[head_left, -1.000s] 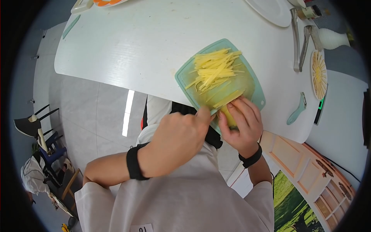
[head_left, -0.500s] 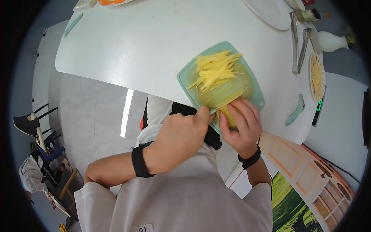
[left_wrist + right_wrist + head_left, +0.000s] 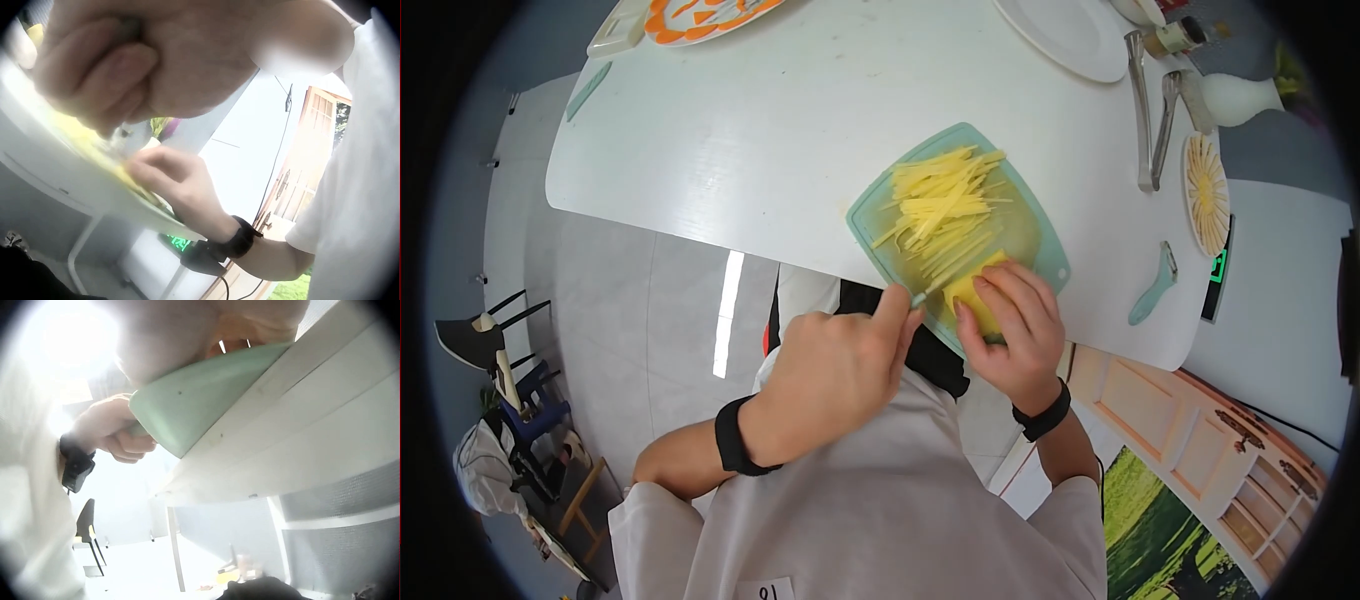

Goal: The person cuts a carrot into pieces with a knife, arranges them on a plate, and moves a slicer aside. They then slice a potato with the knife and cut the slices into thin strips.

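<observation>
A light green cutting board (image 3: 1040, 215) lies at the table's near edge, with a pile of thin yellow potato strips (image 3: 945, 200) on its far half. My left hand (image 3: 825, 360), left of the board, grips a knife by its light green handle (image 3: 919, 299). Much of the knife is covered by the fist. On the near part of the board my right hand (image 3: 1015, 325) holds a yellow potato piece (image 3: 972, 288) under its bent fingers. Several strips lie close beside that piece. In the right wrist view the board's corner (image 3: 165, 422) juts past the table edge.
To the right lie a light green peeler (image 3: 1155, 285), metal tongs (image 3: 1142, 120) and a fan-patterned oval plate (image 3: 1206, 195). A white plate (image 3: 1065, 45), a jar (image 3: 1178, 36) and a white vase (image 3: 1240, 98) stand farther back. Another plate with orange slices (image 3: 700, 38) sits far left, near a light green utensil (image 3: 588, 92).
My left hand has drawn slightly left with the knife, away from the right hand. The strips beside the potato piece now lie spread apart. The head view has shifted a little.
</observation>
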Demonstrator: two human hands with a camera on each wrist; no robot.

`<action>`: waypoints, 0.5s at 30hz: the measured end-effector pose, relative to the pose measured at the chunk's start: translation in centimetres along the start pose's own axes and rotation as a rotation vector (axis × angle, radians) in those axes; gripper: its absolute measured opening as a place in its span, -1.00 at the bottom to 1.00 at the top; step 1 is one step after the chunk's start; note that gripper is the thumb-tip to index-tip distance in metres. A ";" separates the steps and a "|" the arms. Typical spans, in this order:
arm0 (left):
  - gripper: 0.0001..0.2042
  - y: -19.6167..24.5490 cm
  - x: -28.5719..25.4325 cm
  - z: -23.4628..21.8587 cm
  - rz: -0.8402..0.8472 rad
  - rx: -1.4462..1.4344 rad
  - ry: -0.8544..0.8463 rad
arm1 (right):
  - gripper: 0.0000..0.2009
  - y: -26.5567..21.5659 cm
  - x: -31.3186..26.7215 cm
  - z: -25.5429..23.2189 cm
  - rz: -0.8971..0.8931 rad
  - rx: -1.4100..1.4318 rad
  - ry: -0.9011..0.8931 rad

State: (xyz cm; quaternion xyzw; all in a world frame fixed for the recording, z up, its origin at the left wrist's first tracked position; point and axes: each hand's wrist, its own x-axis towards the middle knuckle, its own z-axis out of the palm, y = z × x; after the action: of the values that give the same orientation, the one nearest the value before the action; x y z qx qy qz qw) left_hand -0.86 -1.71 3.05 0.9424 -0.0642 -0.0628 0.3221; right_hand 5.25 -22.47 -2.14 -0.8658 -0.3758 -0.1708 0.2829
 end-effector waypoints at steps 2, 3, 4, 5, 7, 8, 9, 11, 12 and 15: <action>-0.80 0.0 -0.4 0.4 0.029 0.039 0.006 | -0.75 -0.1 0.1 0.0 -0.003 -0.002 0.001; -0.80 0.0 -0.5 0.5 0.030 0.056 -0.005 | -0.75 -0.1 0.0 0.1 -0.003 -0.003 0.003; -0.80 0.0 -0.6 0.6 0.032 0.073 -0.018 | -0.75 0.0 0.0 0.1 -0.002 -0.006 0.005; -0.80 0.0 -0.6 0.6 0.024 0.074 -0.020 | -0.75 0.0 0.0 0.1 -0.003 -0.007 0.014; -0.79 0.0 -0.8 0.6 0.007 0.075 -0.029 | -0.75 0.0 -0.2 0.2 0.000 -0.008 0.030; -0.79 0.1 -0.9 0.7 0.021 0.089 -0.023 | -0.75 0.0 -0.3 0.2 -0.007 -0.019 0.034; -0.79 0.3 -1.0 0.8 0.033 0.103 -0.017 | -0.75 0.1 -0.2 0.1 -0.016 -0.030 0.036; -0.79 0.5 -1.2 1.0 0.047 0.124 -0.010 | -0.75 0.1 -0.3 0.0 -0.024 -0.039 0.027; -0.79 0.5 -1.1 1.1 0.051 0.134 -0.009 | -0.75 0.1 -0.2 -0.1 -0.024 -0.039 0.018; -0.79 0.7 -1.0 1.1 0.053 0.172 -0.012 | -0.75 0.2 -0.3 -0.1 -0.023 -0.044 0.004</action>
State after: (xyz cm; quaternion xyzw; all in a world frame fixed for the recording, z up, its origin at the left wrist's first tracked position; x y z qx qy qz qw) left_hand -2.05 -2.74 2.65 0.9642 -0.0961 -0.0541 0.2413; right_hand 5.18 -22.86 -2.31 -0.8670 -0.3813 -0.1842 0.2627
